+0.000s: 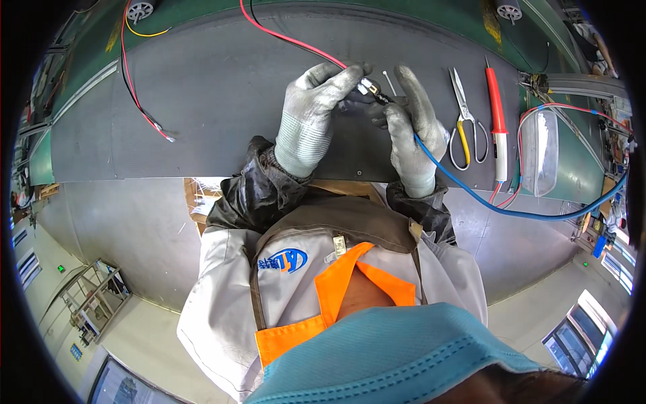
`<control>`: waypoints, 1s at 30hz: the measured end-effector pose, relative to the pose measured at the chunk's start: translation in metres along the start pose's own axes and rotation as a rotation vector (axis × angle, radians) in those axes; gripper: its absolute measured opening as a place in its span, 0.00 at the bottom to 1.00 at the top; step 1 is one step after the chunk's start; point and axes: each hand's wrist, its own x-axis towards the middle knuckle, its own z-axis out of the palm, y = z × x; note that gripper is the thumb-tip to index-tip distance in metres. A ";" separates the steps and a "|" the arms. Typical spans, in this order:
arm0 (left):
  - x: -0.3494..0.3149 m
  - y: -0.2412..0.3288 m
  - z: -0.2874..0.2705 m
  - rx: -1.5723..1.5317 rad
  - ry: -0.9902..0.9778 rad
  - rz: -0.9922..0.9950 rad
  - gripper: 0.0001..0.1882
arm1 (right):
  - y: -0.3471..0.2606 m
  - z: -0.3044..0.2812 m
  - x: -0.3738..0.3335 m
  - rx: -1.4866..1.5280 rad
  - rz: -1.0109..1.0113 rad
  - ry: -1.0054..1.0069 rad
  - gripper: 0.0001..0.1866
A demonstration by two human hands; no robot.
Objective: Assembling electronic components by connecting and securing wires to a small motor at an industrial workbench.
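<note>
Both my hands wear grey gloves and meet above the dark worktop. My left hand (313,111) pinches the end of a red and black wire pair (296,40), where a small white connector (365,86) shows at the fingertips. From the right, my right hand (416,131) grips a blue cable (471,192) near its dark end. That end, with a small brass-coloured piece (373,89), meets the white connector; whether they are joined cannot be made out. My right index finger is raised, while the thumb presses the cable. A thin white strip (389,83) lies just beyond the hands.
Scissors (461,108) with a yellow-lined handle and a red-and-white probe (496,108) with a thin metal tip lie to the right. Beside them stands a clear plastic box (540,155). Another red and black wire (133,94) lies left. Motors (139,9) sit along the far edge.
</note>
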 end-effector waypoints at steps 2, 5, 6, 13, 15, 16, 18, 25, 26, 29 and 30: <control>-0.003 0.000 0.001 0.033 0.029 0.043 0.17 | -0.002 0.003 0.000 -0.036 -0.039 0.025 0.26; -0.006 0.001 0.000 0.055 0.013 0.038 0.16 | 0.004 -0.001 -0.002 -0.096 -0.149 -0.054 0.25; -0.006 0.000 -0.002 0.055 0.013 0.039 0.16 | 0.004 0.000 -0.002 -0.095 -0.149 -0.054 0.25; -0.002 -0.006 -0.006 0.048 -0.129 -0.045 0.14 | -0.002 0.002 -0.004 -0.026 -0.022 0.022 0.26; 0.003 -0.011 -0.005 -0.033 -0.208 -0.066 0.14 | 0.001 -0.001 -0.005 -0.003 0.013 0.070 0.27; 0.002 -0.007 -0.004 -0.095 -0.276 -0.092 0.15 | 0.001 -0.004 -0.004 0.045 0.090 0.025 0.28; 0.008 -0.015 -0.016 -0.162 -0.387 -0.031 0.17 | 0.003 -0.027 0.000 0.104 0.343 -0.214 0.29; 0.028 -0.021 -0.045 -0.270 -0.134 0.029 0.14 | 0.042 -0.196 -0.023 -1.309 0.271 0.114 0.32; 0.031 -0.025 -0.048 -0.310 -0.165 0.021 0.14 | 0.054 -0.221 -0.039 -1.401 0.384 0.098 0.33; 0.028 -0.029 -0.051 -0.399 -0.311 0.101 0.15 | 0.082 -0.241 -0.050 -1.390 0.407 0.128 0.34; 0.021 -0.020 -0.041 -0.315 -0.257 0.060 0.15 | 0.075 -0.231 -0.041 -1.262 0.406 0.108 0.34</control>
